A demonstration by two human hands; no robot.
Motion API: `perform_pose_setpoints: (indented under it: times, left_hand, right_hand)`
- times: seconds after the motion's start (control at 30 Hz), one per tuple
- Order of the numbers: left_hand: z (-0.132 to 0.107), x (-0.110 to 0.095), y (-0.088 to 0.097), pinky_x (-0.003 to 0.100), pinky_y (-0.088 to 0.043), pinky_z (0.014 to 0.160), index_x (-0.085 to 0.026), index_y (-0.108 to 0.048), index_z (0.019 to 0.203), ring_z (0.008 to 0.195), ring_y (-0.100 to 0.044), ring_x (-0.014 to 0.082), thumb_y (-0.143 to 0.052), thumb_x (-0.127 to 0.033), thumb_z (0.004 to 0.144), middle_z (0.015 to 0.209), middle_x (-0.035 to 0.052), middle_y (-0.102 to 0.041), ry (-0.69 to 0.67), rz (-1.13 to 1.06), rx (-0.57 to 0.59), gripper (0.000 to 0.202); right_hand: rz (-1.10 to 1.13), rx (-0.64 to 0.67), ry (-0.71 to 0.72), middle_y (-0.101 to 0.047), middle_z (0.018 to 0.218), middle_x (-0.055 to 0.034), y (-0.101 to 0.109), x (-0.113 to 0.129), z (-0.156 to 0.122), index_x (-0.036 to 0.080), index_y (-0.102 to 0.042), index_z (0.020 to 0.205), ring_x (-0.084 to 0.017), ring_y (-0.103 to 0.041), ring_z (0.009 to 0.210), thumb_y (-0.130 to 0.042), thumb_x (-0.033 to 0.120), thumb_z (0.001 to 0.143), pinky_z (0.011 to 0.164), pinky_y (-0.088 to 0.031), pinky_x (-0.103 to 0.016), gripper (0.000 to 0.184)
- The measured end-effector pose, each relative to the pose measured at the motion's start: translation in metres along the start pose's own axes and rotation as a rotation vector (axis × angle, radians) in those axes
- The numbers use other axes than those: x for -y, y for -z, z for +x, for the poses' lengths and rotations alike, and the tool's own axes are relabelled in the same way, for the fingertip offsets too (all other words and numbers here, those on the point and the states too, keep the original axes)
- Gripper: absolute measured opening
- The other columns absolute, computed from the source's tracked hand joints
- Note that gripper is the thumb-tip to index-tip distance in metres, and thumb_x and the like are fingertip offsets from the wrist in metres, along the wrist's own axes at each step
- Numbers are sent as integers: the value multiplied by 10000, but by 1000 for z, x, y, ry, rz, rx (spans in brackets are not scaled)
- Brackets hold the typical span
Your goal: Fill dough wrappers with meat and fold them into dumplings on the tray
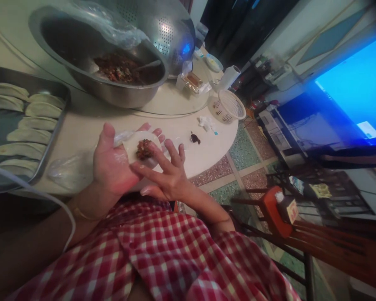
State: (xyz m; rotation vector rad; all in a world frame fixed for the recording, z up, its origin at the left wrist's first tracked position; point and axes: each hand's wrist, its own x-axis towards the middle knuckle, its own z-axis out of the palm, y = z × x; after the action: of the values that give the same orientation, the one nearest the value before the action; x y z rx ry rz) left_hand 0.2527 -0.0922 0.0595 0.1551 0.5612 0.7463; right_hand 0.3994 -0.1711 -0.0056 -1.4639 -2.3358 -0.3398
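Note:
My left hand [113,169] is turned palm up, its fingers stretched out beneath a round, pale dumpling wrapper [131,146] that lies across them. A small mound of brown minced filling [144,149] sits on the wrapper. Over its near right side reaches my right hand [169,175], fingers spread, with fingertips at the wrapper's edge and beside the filling. Behind both hands, a large steel bowl [113,98] holds more of the filling [117,69] and a spoon [148,65]. Several folded dumplings [29,134] lie in rows in a metal tray [65,102] on the left.
A plastic bag [70,171] lies on the table [203,161] beside my left wrist. A steel colander [175,37], a white basket [232,104] and crumpled tissue [206,123] are farther back. A white cable [34,190] crosses at left; a wooden chair [275,213] stands at right.

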Motion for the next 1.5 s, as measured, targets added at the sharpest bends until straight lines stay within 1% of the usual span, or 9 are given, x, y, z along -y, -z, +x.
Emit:
perform_pose_setpoints:
  times: [0.17, 0.3, 0.53, 0.9, 1.1, 1.2, 1.3, 1.43, 1.5]
  left_hand:
    - [-2, -6, 3, 533, -400, 1206, -154, -547, 1397, 1328, -630, 293, -217, -718, 993, 1247, 150, -749, -50, -12, -40, 768]
    - [1, -8, 11, 520, -389, 1214, -151, -540, 1409, 1342, -624, 274, -234, -706, 1003, 1280, 149, -741, -107, 10, 66, 752]
    - [-2, -2, 11, 545, -393, 1211, -190, -563, 1405, 1399, -573, 306, -311, -723, 977, 1323, 140, -726, -70, 27, 73, 729]
    - [-3, -10, 10, 515, -458, 1169, -121, -380, 1561, 1423, -549, 309, -283, -653, 1015, 1344, 184, -711, -72, 39, 79, 769]
    - [-4, -10, 8, 546, -435, 1183, -110, -359, 1568, 1385, -589, 301, -264, -653, 1024, 1318, 181, -728, -119, 66, 99, 775]
    - [-4, -9, 9, 544, -429, 1189, -125, -353, 1574, 1402, -571, 301, -319, -668, 1012, 1340, 172, -719, -131, 44, 111, 782]
    - [-4, -7, 9, 533, -441, 1183, -139, -355, 1578, 1402, -572, 305, -375, -684, 991, 1357, 165, -712, -137, 27, 137, 801]
    - [-3, -5, 10, 530, -455, 1170, -145, -390, 1561, 1361, -609, 312, -352, -696, 991, 1358, 176, -709, -126, 49, 138, 794]
    - [-3, -4, 10, 539, -465, 1159, -136, -386, 1560, 1324, -639, 319, -328, -698, 994, 1342, 186, -716, -136, 60, 114, 800]
  right_hand:
    - [-47, -160, 71, -531, 1566, -19, -4, -7, -8, 445, -604, 1421, -363, -302, 1558, -541, 793, 876, 1288, -63, -645, 649]
    - [-50, -281, 63, -597, 1471, -14, -3, -8, -19, 449, -670, 1345, -331, -392, 1493, -554, 780, 880, 1295, -126, -594, 583]
    - [-30, -226, -35, -591, 1481, -8, -9, 10, -3, 488, -597, 1420, -325, -456, 1431, -590, 792, 858, 1291, -202, -583, 639]
    - [-39, -184, -91, -554, 1525, 8, -16, -9, -21, 504, -612, 1394, -348, -355, 1526, -597, 768, 862, 1298, -138, -611, 594]
    - [-31, -278, -51, -610, 1429, -18, -14, -17, -23, 494, -623, 1389, -332, -464, 1420, -572, 738, 895, 1268, -202, -595, 553]
    - [185, -177, -84, -704, 1172, -45, -7, -13, -20, 410, -669, 1370, -271, -616, 1157, -518, 695, 950, 1164, -381, -543, 530]
    - [651, -74, -167, -687, 862, -38, 2, -3, -11, 237, -658, 1389, -187, -638, 849, -363, 621, 1040, 919, -543, -412, 597]
    - [1447, 38, -439, -609, 665, 27, 6, 5, -1, 169, -648, 1332, -122, -568, 603, -323, 576, 1071, 647, -540, -275, 582]
    - [1639, 41, -564, -562, 586, 48, 5, 3, -2, 159, -685, 1239, -108, -523, 532, -358, 587, 1054, 581, -500, -245, 571]
